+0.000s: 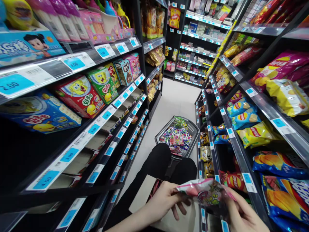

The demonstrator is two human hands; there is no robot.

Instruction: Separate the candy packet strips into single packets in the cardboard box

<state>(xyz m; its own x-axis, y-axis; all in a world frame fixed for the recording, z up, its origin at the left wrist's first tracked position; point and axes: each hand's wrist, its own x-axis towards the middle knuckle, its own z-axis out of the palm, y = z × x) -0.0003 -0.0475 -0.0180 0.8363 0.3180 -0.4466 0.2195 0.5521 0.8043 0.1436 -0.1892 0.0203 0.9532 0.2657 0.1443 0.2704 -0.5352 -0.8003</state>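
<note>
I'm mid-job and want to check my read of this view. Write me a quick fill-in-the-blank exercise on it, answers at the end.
1. The packet held by the left hand and the right hand is in the grip of ____ hands in all.
2. On the left shelf, the box between the blue box and the green box is ____.
3. Beyond the knees, the basket stands on the ____.
4. The price tag at the picture's left edge reads ____.

Missing words: two; red; floor; 2.00.

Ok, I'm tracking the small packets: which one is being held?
The pink-edged packet between the left hand and right hand; the piled packets in the dark basket are touched by neither.
</note>
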